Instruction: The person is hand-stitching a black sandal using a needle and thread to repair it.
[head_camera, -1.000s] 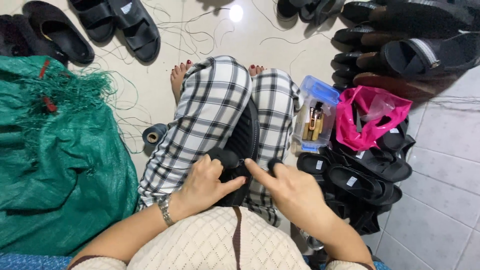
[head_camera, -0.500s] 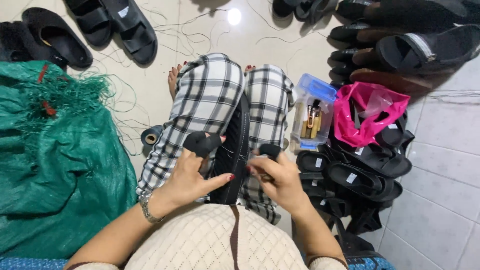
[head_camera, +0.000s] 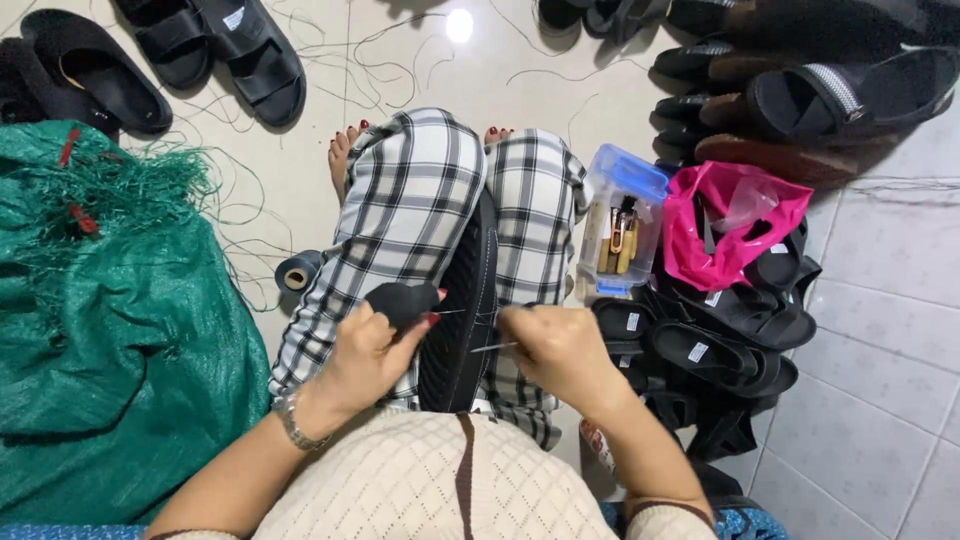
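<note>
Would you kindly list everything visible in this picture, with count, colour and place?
sandal sole: one, black, upright between the knees
awl handle: one, black, in left hand
thread spool: one, dark, floor left of legs
woven sack: one, green, left
plastic box: one, clear with blue lid, right of legs
bag: one, pink, right
sandals: many, black, piled right and along top
left hand: on awl handle
right hand: beside sole, pinching something thin

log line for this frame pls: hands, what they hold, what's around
left hand: grips black awl handle | right hand: pinches thin needle | black sandal sole: on edge between knees | right: sandal pile
</note>
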